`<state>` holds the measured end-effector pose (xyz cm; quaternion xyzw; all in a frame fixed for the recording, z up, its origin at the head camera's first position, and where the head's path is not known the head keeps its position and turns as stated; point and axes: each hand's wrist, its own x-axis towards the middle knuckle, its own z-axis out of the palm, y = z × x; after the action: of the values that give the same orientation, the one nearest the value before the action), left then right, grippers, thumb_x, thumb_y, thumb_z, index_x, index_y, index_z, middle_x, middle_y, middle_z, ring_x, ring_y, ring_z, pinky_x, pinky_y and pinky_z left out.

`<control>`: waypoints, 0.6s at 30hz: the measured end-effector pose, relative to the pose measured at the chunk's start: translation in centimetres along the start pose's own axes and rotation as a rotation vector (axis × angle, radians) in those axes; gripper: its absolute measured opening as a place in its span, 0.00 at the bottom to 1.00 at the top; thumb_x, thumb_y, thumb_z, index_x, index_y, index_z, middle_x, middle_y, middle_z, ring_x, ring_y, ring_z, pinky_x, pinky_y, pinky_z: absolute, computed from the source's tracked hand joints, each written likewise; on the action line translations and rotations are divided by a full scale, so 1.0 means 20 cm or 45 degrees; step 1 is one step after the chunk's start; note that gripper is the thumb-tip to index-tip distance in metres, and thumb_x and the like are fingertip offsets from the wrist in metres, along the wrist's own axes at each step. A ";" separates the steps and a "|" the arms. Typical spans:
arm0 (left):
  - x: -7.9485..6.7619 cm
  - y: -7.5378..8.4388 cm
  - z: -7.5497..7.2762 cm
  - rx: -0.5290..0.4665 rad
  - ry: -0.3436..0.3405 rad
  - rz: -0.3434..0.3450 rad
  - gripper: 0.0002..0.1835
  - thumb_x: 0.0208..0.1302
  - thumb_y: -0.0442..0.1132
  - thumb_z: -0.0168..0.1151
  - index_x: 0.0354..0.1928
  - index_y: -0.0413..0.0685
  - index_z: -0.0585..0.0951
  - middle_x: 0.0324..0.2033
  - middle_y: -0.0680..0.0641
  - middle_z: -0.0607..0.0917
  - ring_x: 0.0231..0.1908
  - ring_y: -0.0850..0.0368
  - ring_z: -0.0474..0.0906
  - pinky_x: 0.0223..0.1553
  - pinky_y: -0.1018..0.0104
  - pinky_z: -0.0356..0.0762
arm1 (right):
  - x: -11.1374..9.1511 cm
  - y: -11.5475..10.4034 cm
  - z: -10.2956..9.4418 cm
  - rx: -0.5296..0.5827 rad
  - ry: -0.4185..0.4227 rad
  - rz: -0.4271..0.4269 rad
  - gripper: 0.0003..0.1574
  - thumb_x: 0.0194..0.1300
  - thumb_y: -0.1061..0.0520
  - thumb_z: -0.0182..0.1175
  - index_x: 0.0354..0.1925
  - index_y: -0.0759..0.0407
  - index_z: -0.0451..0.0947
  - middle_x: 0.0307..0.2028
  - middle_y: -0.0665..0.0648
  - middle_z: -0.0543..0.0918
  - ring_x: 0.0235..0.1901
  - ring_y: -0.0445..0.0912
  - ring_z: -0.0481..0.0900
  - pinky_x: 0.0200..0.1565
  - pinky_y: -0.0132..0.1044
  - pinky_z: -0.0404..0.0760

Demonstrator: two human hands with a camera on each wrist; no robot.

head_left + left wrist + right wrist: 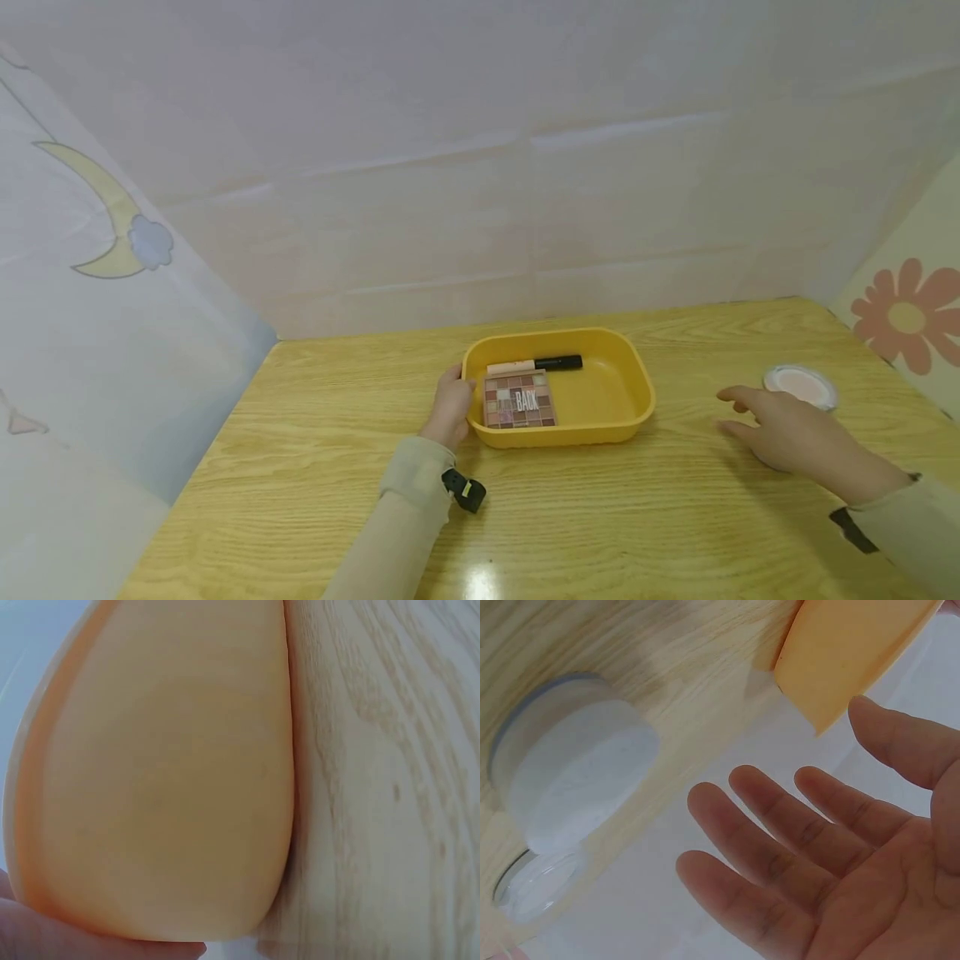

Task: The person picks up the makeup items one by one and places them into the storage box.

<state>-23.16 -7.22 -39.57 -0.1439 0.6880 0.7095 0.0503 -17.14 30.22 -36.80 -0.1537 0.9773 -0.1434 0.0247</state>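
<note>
My left hand (450, 406) grips the left end of a yellow plastic basin (600, 435), its thumb at the rim. In the left wrist view the basin's outer wall (165, 780) fills much of the picture, with part of the hand at the bottom left. Inside the basin lie an eyeshadow palette (517, 402) marked "BACK" and a slim pink-and-black cosmetic tube (534, 364). My right hand (802, 437), fingers spread and holding nothing, hovers right of the basin. Below it is a round whitish container (577, 765), mostly hidden by the hand in the head view.
A round, clear-rimmed compact (801, 386) with a pale pink middle lies on the wooden table (315, 467), just beyond the right hand. Pale cloth walls (420, 208) border the table at the back and both sides.
</note>
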 end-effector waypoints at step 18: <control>-0.02 0.00 0.01 -0.056 0.039 0.042 0.25 0.74 0.26 0.36 0.71 0.31 0.58 0.67 0.32 0.63 0.67 0.36 0.59 0.66 0.41 0.59 | -0.04 0.16 0.05 -0.035 -0.032 0.047 0.33 0.66 0.54 0.63 0.52 0.83 0.69 0.47 0.84 0.74 0.45 0.75 0.74 0.41 0.62 0.77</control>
<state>-22.76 -7.03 -39.52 -0.1446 0.6751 0.7230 0.0249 -17.15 33.12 -38.77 -0.1379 0.9815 -0.1276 0.0373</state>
